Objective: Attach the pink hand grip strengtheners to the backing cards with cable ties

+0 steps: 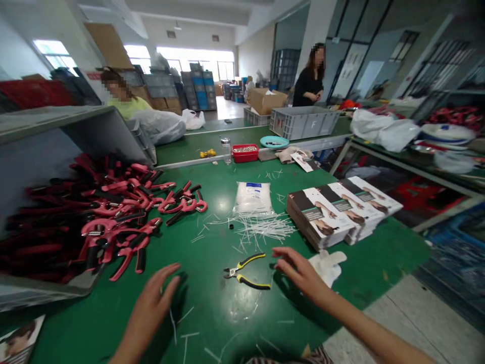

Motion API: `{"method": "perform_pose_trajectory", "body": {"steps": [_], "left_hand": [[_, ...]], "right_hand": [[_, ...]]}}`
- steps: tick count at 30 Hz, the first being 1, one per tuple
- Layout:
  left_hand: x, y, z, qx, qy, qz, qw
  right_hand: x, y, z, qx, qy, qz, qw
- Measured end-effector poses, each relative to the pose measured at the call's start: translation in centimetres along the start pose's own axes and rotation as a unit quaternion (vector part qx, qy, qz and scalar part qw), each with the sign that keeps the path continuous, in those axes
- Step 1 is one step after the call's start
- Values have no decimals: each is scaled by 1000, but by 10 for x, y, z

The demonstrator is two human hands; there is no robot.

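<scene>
Above the green tabletop, my left hand [151, 301] has its thumb and fingers apart, holding nothing visible. My right hand [301, 273] is likewise open, fingers stretched toward the diagonal cutters [233, 273] but not touching them. These cutters have yellow-and-black handles and lie spread between both hands. Beneath my right wrist sits a white glove [329, 265]. Loose white cable ties [263, 226] are piled beyond the cutters, in front of a clear bag of them [253, 197]. Left of there, pink-and-black hand grips [185, 202] spill onto the table.
A grey crate [113, 131] on its side holds many hand grips. Stacked printed booklets or boxes [322, 210] stand at right. Along the back are a red tray [245, 153], a jar [226, 150] and a turquoise dish [274, 142]. Two people are beyond the table, near a grey bin [303, 124].
</scene>
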State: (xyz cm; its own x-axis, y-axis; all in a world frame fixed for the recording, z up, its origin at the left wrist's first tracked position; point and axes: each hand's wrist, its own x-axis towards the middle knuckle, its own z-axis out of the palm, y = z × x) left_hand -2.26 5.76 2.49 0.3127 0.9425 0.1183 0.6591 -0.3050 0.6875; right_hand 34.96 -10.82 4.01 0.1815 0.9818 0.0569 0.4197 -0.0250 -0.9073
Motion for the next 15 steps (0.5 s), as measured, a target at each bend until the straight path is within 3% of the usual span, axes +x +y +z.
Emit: {"method": "perform_pose_trajectory", "body": {"steps": [2,4,6,7,9,11,13,15], "left_hand": [[24,43,48,-90,-110,76,987],[47,91,90,-170,-178,106,964],[71,132,122,-231,-217,123,941],[83,149,136,-251,-230,127,932],[105,176,160,-279,-253,126,918],[121,196,183,-293,-269,112,911],[130,212,205,-304,-260,99,911],[135,224,223,-314,-238,92,914]], "right_hand": [[-13,18,-30,124,93,88,984],[-29,41,-61,185,212,130,951],[-45,64,-86,142,303,132,933],[-53,73,-94,82,316,122,937],[-65,85,-96,-80,271,90,955],[-73,88,-81,-230,173,49,956],[-77,83,-59,-310,92,19,946],[-79,75,-44,-325,45,12,945]]}}
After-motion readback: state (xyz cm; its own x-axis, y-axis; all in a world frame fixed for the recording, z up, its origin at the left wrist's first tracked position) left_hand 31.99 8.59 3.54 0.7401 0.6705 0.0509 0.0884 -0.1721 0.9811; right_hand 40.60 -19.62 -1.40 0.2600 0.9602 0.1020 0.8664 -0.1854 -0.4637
